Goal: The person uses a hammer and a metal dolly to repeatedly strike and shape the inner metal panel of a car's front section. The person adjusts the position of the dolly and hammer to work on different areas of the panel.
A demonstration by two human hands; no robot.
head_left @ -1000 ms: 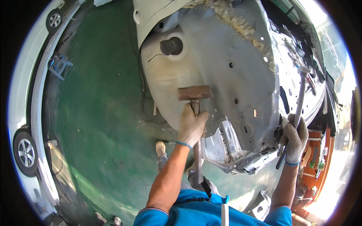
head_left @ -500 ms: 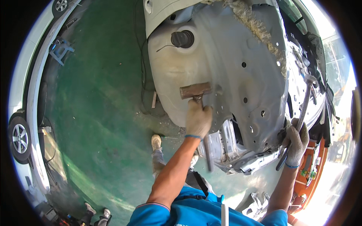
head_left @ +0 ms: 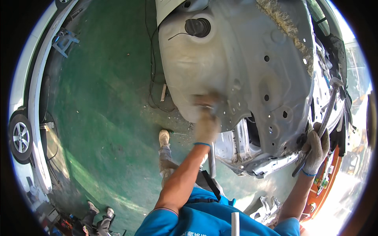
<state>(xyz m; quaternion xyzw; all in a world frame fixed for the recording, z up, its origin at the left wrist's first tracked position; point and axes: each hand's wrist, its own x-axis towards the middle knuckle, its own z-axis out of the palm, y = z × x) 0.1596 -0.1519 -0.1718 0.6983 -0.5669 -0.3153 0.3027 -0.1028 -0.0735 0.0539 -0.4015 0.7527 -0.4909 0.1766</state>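
Note:
My left hand (head_left: pixel 208 126), in a whitish work glove, is wrapped round the handle of a sledgehammer (head_left: pixel 212 163). Its brown head is smeared by motion over the lower part of a bare grey car body panel (head_left: pixel 228 63); whether it touches the metal I cannot tell. At the right, my gloved right hand (head_left: pixel 317 151) grips a long metal hammer (head_left: pixel 330 108), its head up beside the panel's outer edge and its lower end sticking out below the glove. A black fuel filler cap (head_left: pixel 197 27) with a cord sits in the panel's round recess.
Fibrous padding (head_left: pixel 285 23) runs along the panel. Torn metal (head_left: pixel 252 163) juts from its lower edge. Cables (head_left: pixel 152 70) and a wooden strip (head_left: pixel 163 92) lie on the green floor. A blue stool (head_left: pixel 65 43) and another car (head_left: pixel 20 135) stand left. Another person's feet (head_left: pixel 101 209) show lower left.
The panel has shifted right and slightly up in view. The left hammer's head has blurred and sits slightly lower. My right hand and its hammer appear farther right.

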